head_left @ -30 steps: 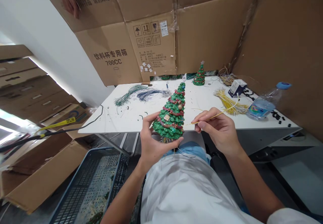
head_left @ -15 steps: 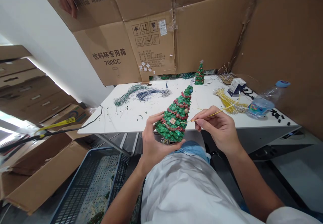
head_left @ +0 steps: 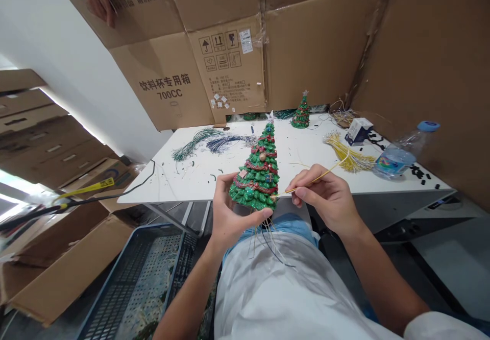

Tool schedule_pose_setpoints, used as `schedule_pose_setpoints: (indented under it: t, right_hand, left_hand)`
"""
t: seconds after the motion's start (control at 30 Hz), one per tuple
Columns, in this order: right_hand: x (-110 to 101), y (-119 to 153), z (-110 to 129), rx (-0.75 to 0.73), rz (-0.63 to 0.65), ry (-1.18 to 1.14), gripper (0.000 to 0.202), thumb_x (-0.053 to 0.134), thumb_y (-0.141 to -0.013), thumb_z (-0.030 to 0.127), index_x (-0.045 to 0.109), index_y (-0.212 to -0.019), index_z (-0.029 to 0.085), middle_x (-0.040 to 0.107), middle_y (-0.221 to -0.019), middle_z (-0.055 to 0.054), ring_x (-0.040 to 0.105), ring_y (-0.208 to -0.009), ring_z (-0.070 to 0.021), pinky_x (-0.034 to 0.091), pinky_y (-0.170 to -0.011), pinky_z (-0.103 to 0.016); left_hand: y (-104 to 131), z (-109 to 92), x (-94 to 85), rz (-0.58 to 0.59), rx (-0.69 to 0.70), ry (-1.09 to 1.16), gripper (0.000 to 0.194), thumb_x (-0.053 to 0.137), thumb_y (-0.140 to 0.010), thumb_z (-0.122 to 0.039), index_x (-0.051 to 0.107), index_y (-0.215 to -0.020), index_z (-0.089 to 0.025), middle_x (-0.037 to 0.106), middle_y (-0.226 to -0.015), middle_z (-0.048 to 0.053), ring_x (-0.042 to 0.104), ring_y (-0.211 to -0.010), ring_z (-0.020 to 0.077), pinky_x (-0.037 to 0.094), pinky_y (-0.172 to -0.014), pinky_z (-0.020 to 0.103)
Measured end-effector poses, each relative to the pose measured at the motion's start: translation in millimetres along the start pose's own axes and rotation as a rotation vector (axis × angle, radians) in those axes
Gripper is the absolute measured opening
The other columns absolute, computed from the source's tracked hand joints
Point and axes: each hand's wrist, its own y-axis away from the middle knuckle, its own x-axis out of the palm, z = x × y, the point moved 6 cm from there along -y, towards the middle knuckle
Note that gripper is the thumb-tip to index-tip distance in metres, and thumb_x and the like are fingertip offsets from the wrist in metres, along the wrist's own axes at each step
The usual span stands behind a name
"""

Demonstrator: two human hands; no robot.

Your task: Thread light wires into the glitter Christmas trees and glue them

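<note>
- Head view, the left hand [head_left: 228, 212]: part-closed in a wide curve, thumb in front and fingers behind, gripping a decorated green tree [head_left: 255, 174] by its lower part; the tree is nearly upright, leaning slightly to the right, above the desk's near edge and in front of the person's white shirt [head_left: 294, 284];
- the tree bears red garlands, small ornaments and a pale star on top; thin loose wires [head_left: 270, 235] hang from its underside, one dark and longer than the rest;
- the right hand [head_left: 327, 197]: thumb and fingertips pinched together on a thin yellow wire [head_left: 325, 173]; the wire's tip points at the tree's lower right side, and whether it touches or enters cannot be told;
- on the white desk [head_left: 187, 184], to the left, a green wire bundle [head_left: 193, 145] lies beside a blue wire bundle [head_left: 226, 143]; a smaller tree [head_left: 301, 114] stands upright towards the back;
- to the right lie a yellow wire bundle [head_left: 346, 153], a small box [head_left: 359, 131], a tilted plastic bottle [head_left: 398, 157] with a blue cap and scattered black pieces [head_left: 420, 173];
- behind the desk rises printed cardboard [head_left: 164, 59]; another person's hand [head_left: 98, 0] rests over its upper left corner;
- below, at left, a blue crate [head_left: 186, 250] sits beside an open carton [head_left: 65, 276].
</note>
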Motion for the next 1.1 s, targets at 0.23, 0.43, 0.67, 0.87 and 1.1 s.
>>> schedule_pose_setpoints:
  t: [0.23,0.43,0.67,0.87,1.1]
  right_hand:
    - [5,-1,7,-0.044,0.016,0.035,0.008,0.090,-0.095,0.028,0.083,-0.096,0.026,0.082,-0.094,-0.005,0.073,-0.070,-0.0153,0.065,-0.063,-0.029]
    - [6,1,9,-0.072,0.052,0.052,0.007,0.088,-0.096,0.022,0.084,-0.099,0.027,0.083,-0.095,-0.005,0.075,-0.076,-0.0159,0.066,-0.063,-0.027]
    - [7,4,13,-0.152,0.079,0.105,0.013,0.085,-0.097,0.014,0.085,-0.103,0.026,0.082,-0.095,-0.006,0.079,-0.092,-0.0189,0.064,-0.065,-0.026]
    - [9,4,14,-0.129,0.083,0.070,0.014,0.084,-0.098,0.014,0.085,-0.103,0.027,0.082,-0.095,-0.005,0.078,-0.087,-0.0167,0.066,-0.066,-0.024]
    - [9,4,13,-0.109,0.080,0.053,0.013,0.084,-0.098,0.014,0.085,-0.103,0.026,0.082,-0.095,-0.004,0.077,-0.084,-0.0149,0.067,-0.066,-0.023]
  left_hand:
    - [0,-1,3.5,0.019,0.004,0.028,0.087,0.110,-0.053,-0.038,0.059,-0.123,-0.027,0.071,-0.115,0.003,0.071,-0.105,0.0232,0.058,-0.088,0.033]
    - [0,-1,0.7,-0.005,-0.005,0.002,0.088,0.110,-0.053,-0.038,0.059,-0.124,-0.026,0.072,-0.117,0.003,0.072,-0.107,0.0241,0.059,-0.089,0.033]
    - [0,-2,-1.5,-0.014,0.022,-0.036,0.089,0.110,-0.052,-0.036,0.060,-0.125,-0.025,0.072,-0.118,0.004,0.072,-0.107,0.0239,0.059,-0.088,0.032]
    - [-1,-5,0.2,-0.014,0.037,-0.032,0.088,0.110,-0.051,-0.035,0.060,-0.122,-0.025,0.072,-0.115,0.004,0.072,-0.104,0.0233,0.059,-0.087,0.032]
    - [0,-3,0.0,-0.009,0.022,-0.027,0.089,0.110,-0.051,-0.035,0.059,-0.123,-0.025,0.073,-0.115,0.003,0.072,-0.102,0.0222,0.059,-0.085,0.031]
